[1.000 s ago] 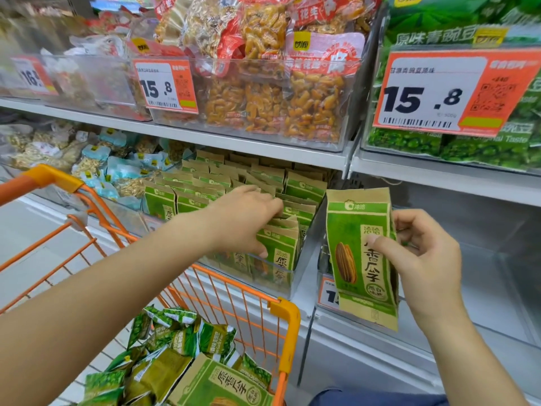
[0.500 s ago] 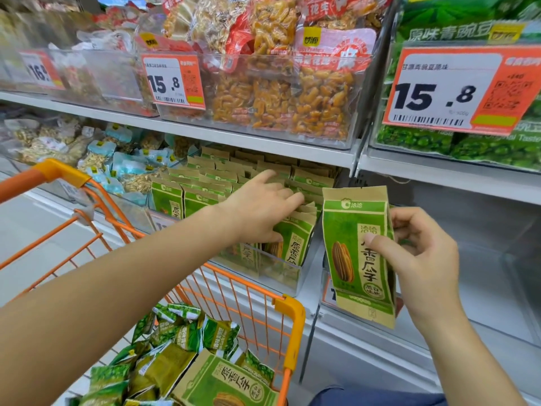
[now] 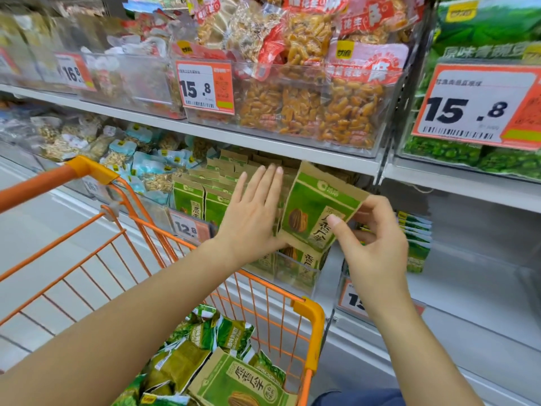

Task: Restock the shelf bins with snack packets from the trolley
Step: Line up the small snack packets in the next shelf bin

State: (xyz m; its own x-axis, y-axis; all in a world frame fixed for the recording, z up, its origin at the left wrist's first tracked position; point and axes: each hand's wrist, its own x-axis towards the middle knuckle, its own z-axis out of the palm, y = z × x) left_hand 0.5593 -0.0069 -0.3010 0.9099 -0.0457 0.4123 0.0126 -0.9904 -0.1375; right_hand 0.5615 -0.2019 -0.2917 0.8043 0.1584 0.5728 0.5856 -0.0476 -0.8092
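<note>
Green-and-kraft paper, the sunflower seed packet (image 3: 317, 208) hung tilted just above the right end of the clear shelf bin (image 3: 295, 271), its long axis leaning left, pinched at its right edge by the right hand (image 3: 373, 238). The left hand (image 3: 253, 213), nearer the bin, lay flat with straight fingers against the standing packets (image 3: 205, 197), holding a gap. Below sat the orange trolley (image 3: 307, 315).

green seed packet (image 3: 314, 212) | tilted | over bin (image 3: 295, 273) | trolley (image 3: 307, 315) seemingly half-full
</note>
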